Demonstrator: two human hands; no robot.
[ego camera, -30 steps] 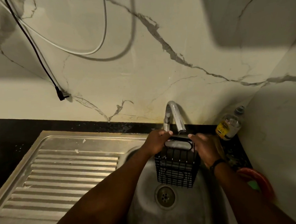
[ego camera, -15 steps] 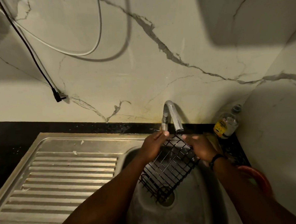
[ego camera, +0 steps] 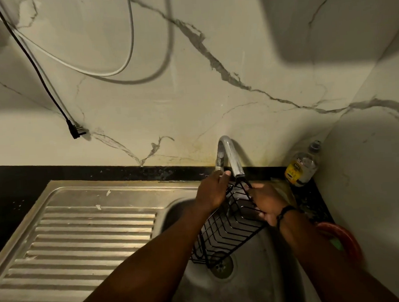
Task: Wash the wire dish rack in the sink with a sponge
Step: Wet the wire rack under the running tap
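A black wire dish rack [ego camera: 223, 232] hangs tilted over the round steel sink bowl [ego camera: 265, 274], its far corner just under the tap spout [ego camera: 229, 156]. My left hand [ego camera: 211, 191] grips the rack's upper left edge. My right hand [ego camera: 267, 202] holds its right side, with a dark band on that wrist. The rack's lower corner hovers above the drain [ego camera: 222, 266]. I see no sponge in either hand.
A ribbed steel draining board [ego camera: 83, 237] lies to the left of the bowl. A clear bottle with a yellow label [ego camera: 302, 166] stands in the back right corner. A red round object [ego camera: 341, 238] sits by my right forearm. Cables hang on the marble wall.
The rack went from hanging upright under the tap to tilted on a diagonal, its lower end swung toward the drain. Both hands kept their hold.
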